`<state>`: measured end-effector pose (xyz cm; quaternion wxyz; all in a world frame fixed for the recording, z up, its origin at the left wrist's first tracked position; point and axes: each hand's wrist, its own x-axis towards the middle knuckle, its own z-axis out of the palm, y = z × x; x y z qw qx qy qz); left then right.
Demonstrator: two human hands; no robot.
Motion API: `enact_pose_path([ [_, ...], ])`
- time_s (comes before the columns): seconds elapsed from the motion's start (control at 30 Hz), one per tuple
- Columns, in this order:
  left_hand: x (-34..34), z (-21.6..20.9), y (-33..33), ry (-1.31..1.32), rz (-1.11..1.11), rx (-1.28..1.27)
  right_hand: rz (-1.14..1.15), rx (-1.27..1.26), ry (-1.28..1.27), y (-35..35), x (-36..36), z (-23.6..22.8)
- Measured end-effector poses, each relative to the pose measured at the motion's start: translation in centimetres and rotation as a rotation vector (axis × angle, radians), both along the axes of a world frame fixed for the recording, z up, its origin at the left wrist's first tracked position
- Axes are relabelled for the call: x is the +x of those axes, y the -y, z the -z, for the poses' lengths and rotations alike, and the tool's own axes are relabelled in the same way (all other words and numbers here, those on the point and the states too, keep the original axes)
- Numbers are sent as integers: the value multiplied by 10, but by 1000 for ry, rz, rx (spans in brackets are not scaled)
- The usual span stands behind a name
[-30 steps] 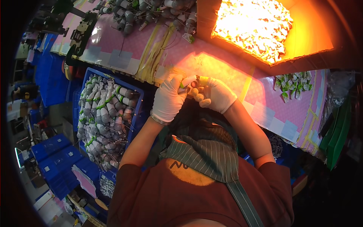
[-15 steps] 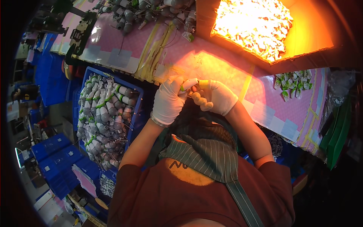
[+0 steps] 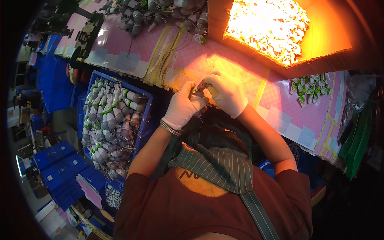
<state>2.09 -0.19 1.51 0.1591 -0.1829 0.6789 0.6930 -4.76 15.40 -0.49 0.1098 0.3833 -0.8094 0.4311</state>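
Both my hands wear white gloves and meet over the near edge of the pink-covered bench. My left hand (image 3: 184, 106) is closed, its thumb and fingers pinching a small grey-and-white bulb-shaped part (image 3: 199, 91) that is mostly hidden. Against the same part, my right hand (image 3: 230, 95) presses with bent fingers from the right; its fingertips are partly hidden. A yellow band shows on one finger of the right glove. Left of my left arm, a blue crate (image 3: 149, 96) holds many similar parts (image 3: 108, 120), grey and white with green bands and thin wires.
A cardboard box (image 3: 332, 56) at the far right holds a heap of small pieces under glaring orange light. Small green-and-white pieces (image 3: 310, 89) lie beside it. More bulb-shaped parts (image 3: 160, 12) are piled at the back. A dark metal clamp (image 3: 85, 40) grips the bench at left.
My right hand has moved up and turned over, its fingers now over the part. My left hand has tilted and lowered slightly, and the part has become mostly hidden.
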Motion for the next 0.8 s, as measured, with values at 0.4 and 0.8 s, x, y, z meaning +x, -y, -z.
enact_pose_path([
  [0.4, -1, 20, 8, -337, 176, -373, 25, 195, 731, 4, -7, -11],
  [0.8, -20, -7, 9, -30, 55, 252, 545, 53, 341, -50, -241, 26],
])
